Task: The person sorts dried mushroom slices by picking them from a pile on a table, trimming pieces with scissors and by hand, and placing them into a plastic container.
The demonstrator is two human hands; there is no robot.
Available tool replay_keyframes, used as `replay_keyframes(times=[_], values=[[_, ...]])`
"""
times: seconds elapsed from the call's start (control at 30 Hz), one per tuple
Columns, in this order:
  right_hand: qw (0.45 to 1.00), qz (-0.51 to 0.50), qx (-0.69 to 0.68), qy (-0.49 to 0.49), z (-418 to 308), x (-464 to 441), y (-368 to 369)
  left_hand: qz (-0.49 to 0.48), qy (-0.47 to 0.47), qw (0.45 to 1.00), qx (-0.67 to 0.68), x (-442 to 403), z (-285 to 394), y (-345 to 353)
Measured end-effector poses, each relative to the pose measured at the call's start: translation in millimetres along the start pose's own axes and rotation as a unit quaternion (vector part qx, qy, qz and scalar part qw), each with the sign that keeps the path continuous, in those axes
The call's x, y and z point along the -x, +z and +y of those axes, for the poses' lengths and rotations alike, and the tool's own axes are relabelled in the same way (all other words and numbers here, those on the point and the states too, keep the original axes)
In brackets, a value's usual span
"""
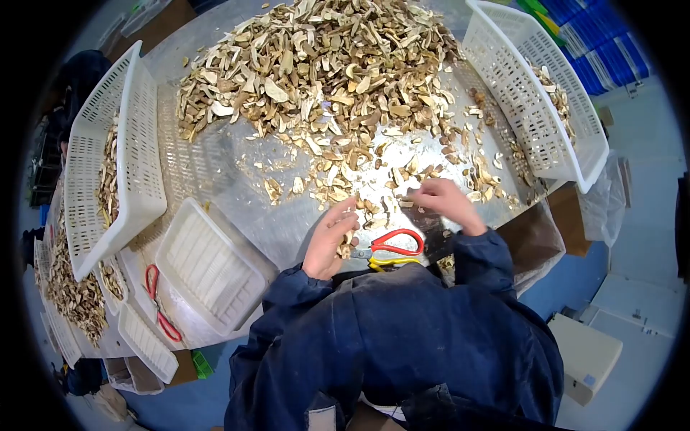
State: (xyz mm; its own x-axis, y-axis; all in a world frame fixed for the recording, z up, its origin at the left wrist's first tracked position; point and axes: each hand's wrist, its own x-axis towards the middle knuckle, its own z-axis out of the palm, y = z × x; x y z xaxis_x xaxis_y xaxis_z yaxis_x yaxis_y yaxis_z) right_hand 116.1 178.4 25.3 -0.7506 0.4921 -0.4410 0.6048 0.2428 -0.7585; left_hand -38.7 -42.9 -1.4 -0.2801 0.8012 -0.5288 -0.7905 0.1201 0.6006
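Dried mushroom slices [316, 65] lie heaped on the metal table, and looser ones spread toward me. My left hand [331, 238] is curled, with several mushroom slices [345, 248] held in its palm and fingers. To its right, my right hand [447, 204] reaches down to the scattered slices, thumb and fingers pinched together at a small brownish slice [407, 202]. Between the hands and my body lie scissors with red handles [399, 242] and a yellow-handled tool [392, 263], partly covered by my jacket.
White perforated baskets holding slices stand at left [133, 154] and right [535, 93]. A white tray [188, 287] sits at the table's left edge, near red-handled scissors [159, 305]. A lined cardboard box [532, 241] is below the right edge. Blue crates [600, 47] are stacked behind.
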Motion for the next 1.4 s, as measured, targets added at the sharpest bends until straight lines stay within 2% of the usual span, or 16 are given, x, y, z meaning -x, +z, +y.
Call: replay_keyframes(times=[0.07, 0.13, 0.27, 0.3, 0.33, 0.4, 0.5, 0.7, 0.8, 0.9, 0.93, 1.0, 1.07, 1.13, 1.27, 1.4], values=[[0.97, 0.08, 0.226, 0.049, 3, 13, -33, 0.027, 0.011, 0.999, 0.024, 0, 0, -3], [0.977, 0.101, 0.188, 0.014, 7, 8, -50, 0.034, 0.029, 0.998, 0.05, -3, 0, -6], [0.99, 0.126, -0.004, -0.07, -25, -33, -27, -0.056, -0.037, 0.997, 0.048, -14, -6, -3], [0.979, 0.132, 0.069, -0.136, -24, -55, -13, -0.083, -0.065, 0.993, 0.046, -13, -13, -1], [0.982, 0.113, 0.044, -0.147, -29, -71, 2, -0.111, -0.094, 0.989, 0.043, -13, -16, 1], [0.947, 0.166, 0.172, -0.217, -36, -95, 29, -0.148, -0.115, 0.982, 0.037, -2, -3, 10], [0.897, 0.185, 0.358, -0.18, -50, -102, 52, -0.124, -0.091, 0.983, 0.101, -3, 0, -1], [0.865, 0.206, 0.386, -0.245, -41, -94, 60, -0.055, -0.063, 0.962, 0.261, -10, -2, -13], [0.881, 0.191, 0.39, -0.185, -43, -90, 52, -0.089, -0.048, 0.948, 0.3, -18, -10, -26], [0.979, 0.088, 0.126, -0.133, -55, -72, 42, -0.025, -0.025, 0.949, 0.313, -9, 0, -18], [0.989, -0.005, 0.033, -0.145, -63, -62, 42, -0.024, -0.007, 0.949, 0.313, -7, 3, -16], [0.978, -0.108, 0.033, -0.177, -74, -54, 48, -0.022, 0.026, 0.951, 0.309, -5, 9, -12], [0.969, 0.013, 0.141, -0.202, -74, -60, 59, -0.017, 0.013, 0.941, 0.336, -6, 6, -14], [0.894, 0.15, 0.326, -0.27, -58, -76, 68, -0.034, 0.011, 0.932, 0.361, -13, -8, -29], [0.946, 0.075, 0.232, -0.215, -56, -76, 63, -0.087, -0.003, 0.915, 0.393, -16, -16, -41], [0.986, -0.119, -0.023, -0.117, -59, -65, 53, -0.034, -0.022, 0.939, 0.342, -9, -3, -23]])
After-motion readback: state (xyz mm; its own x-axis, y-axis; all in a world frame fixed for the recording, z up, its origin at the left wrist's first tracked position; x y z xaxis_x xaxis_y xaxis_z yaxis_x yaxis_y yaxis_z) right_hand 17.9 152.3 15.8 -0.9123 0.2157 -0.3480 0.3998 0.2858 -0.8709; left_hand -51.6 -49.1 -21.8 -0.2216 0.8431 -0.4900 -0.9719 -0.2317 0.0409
